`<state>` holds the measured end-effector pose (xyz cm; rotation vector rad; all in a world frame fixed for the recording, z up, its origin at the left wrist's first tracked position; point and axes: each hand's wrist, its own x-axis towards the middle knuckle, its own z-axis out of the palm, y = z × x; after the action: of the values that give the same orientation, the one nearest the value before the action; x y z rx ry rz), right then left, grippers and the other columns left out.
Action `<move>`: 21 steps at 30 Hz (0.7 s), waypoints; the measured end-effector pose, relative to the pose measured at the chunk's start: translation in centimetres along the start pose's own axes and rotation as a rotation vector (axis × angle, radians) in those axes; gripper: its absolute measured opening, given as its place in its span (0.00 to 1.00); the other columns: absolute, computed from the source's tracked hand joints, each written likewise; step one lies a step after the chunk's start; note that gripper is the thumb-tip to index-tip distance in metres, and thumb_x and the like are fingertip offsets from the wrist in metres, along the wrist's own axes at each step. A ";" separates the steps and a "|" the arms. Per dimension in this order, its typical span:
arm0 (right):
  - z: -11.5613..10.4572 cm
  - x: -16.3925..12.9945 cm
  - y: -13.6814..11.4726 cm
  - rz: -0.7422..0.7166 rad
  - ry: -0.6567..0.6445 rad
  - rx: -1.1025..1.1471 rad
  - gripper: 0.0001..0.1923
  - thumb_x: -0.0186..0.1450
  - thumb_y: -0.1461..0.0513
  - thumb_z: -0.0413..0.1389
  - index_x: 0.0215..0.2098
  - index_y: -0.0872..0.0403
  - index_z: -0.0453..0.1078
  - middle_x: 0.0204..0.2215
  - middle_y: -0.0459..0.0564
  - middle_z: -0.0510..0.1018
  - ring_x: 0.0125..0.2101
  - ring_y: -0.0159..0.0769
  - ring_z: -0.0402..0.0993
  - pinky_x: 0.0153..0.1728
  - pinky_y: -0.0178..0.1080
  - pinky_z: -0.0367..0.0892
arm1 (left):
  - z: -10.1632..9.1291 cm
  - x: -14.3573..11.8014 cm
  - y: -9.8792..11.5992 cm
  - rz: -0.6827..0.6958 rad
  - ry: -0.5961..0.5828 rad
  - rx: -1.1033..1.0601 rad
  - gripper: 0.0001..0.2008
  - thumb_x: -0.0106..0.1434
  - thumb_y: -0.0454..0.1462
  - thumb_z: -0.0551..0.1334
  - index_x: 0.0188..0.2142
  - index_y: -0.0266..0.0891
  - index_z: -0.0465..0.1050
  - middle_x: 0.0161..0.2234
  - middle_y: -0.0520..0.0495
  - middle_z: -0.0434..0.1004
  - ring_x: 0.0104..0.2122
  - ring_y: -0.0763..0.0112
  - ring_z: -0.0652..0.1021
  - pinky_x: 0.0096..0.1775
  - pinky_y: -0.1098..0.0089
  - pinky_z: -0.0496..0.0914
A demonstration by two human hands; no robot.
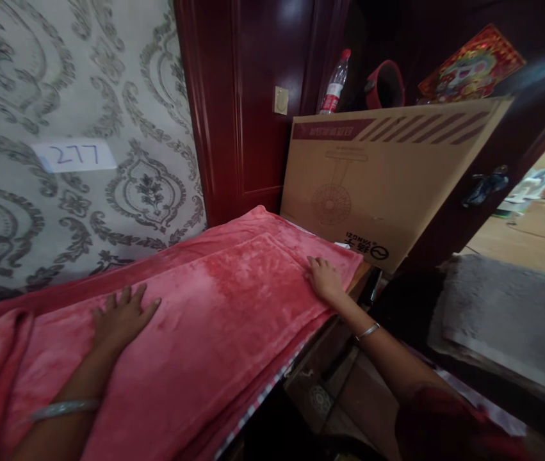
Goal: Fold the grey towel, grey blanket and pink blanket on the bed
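So a pink fleece blanket (214, 307) is spread out flat over a surface (359, 274), and it's folded over itself so a doubled layer can be seen running down the middle. Both hands are laid on it, nothing is gripped. The left hand (121, 317) is pressed palm-down on the blanket with fingers spread wide, toward the near end, a silver bangle (63, 408) worn on that wrist. The right hand (325, 278) is flattened, fingers loosely extended, on the blanket's far corner, just beside a big cardboard box (387, 173). A thin bracelet (367, 331) is worn on that wrist too.

The cardboard box is stood on edge right past the blanket's far end, with a fan drawing printed on it. A plastic bottle (335, 83) is seen behind the box top. Left of the blanket, patterned wallpaper is stuck with a paper label (75, 155) marked 277.
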<state>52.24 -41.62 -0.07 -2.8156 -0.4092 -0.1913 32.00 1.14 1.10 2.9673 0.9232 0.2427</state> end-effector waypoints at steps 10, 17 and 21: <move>3.0 -3.7 0.4 -0.483 -0.227 0.048 0.33 0.74 0.44 0.43 0.72 0.46 0.51 0.72 0.54 0.50 0.70 0.51 0.44 0.66 0.62 0.43 | 0.0 0.0 0.1 0.012 0.023 0.009 0.38 0.67 0.55 0.43 0.68 0.35 0.58 0.68 0.30 0.55 0.66 0.33 0.57 0.59 0.33 0.55; 1.9 -8.0 0.4 -0.692 -0.162 0.278 0.33 0.71 0.42 0.48 0.67 0.48 0.63 0.69 0.56 0.57 0.69 0.52 0.48 0.66 0.60 0.47 | 1.7 1.2 -1.0 0.228 0.186 0.031 0.32 0.67 0.48 0.45 0.62 0.29 0.65 0.65 0.31 0.64 0.65 0.46 0.62 0.63 0.49 0.59; 2.1 -10.3 0.8 -0.706 -0.163 0.318 0.32 0.72 0.41 0.45 0.67 0.46 0.62 0.69 0.54 0.58 0.69 0.50 0.49 0.66 0.62 0.45 | 2.5 1.9 -1.7 0.295 0.159 0.033 0.30 0.67 0.45 0.45 0.61 0.31 0.68 0.61 0.35 0.71 0.63 0.53 0.67 0.63 0.56 0.60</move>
<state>42.84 -44.36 -3.98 -2.2745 -1.3302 -0.0309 32.94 3.63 -1.20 3.1433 0.4977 0.4799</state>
